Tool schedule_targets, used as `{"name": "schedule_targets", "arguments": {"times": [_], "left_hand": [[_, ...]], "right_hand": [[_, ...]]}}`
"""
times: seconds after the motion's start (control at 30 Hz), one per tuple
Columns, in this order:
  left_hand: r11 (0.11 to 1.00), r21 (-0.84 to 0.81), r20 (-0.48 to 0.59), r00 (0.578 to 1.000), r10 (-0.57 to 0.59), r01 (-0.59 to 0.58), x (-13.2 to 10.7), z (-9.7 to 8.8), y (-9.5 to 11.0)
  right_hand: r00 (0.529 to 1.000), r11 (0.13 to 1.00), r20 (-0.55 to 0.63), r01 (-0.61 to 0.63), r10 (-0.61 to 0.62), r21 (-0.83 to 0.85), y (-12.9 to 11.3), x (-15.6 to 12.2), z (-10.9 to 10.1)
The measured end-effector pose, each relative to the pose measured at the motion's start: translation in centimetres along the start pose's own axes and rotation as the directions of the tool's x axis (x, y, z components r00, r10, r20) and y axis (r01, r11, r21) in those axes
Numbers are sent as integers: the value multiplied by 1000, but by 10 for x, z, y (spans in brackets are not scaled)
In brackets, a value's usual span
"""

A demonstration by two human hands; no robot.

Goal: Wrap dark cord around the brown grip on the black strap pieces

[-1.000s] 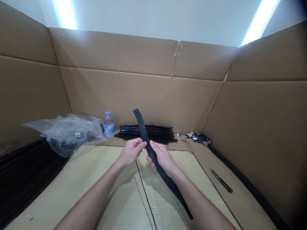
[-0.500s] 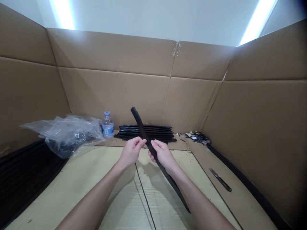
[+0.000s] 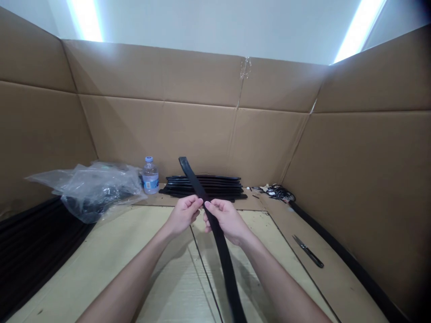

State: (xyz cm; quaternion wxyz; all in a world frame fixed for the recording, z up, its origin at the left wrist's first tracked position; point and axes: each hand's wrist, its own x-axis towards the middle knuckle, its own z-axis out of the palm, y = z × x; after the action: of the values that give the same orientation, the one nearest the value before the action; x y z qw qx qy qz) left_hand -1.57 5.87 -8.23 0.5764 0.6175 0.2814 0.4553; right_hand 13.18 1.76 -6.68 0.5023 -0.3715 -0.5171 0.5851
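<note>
"How are the hands?"
"Nearly closed: the left hand (image 3: 184, 214) pinches the left edge of a long, flat, black strip (image 3: 222, 246); the right hand (image 3: 226, 220) grips its right side."
"So it runs between them?"
"Yes, slanting far left to near right, above a pale yellow worktop (image 3: 175, 269)."
"Around that?"
"Tall brown cardboard walls (image 3: 168, 130), bright white lights (image 3: 360, 31) beyond."

Strip stack (image 3: 222, 183) sat at back of table (image 3: 111, 255), cardboard wall (image 3: 198, 134) behind; bottle (image 3: 150, 179) left, plastic bag (image 3: 104, 184) further left; scrap pile (image 3: 280, 193) right, snips (image 3: 309, 252) nearer right; held strip (image 3: 222, 246) in front.
</note>
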Motion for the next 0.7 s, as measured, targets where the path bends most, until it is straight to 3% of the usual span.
{"name": "schedule_targets", "arguments": {"times": [0.33,0.7], "left_hand": [[1000,25,-21,1000,-16,16,0,3,-5],[989,148,-106,994,41,-25,-9,12,-20]], "right_hand": [[996,995,-84,-28,37,100,1,3,0],[963,988,-223,-156,150,-8,4,-3,1]]}}
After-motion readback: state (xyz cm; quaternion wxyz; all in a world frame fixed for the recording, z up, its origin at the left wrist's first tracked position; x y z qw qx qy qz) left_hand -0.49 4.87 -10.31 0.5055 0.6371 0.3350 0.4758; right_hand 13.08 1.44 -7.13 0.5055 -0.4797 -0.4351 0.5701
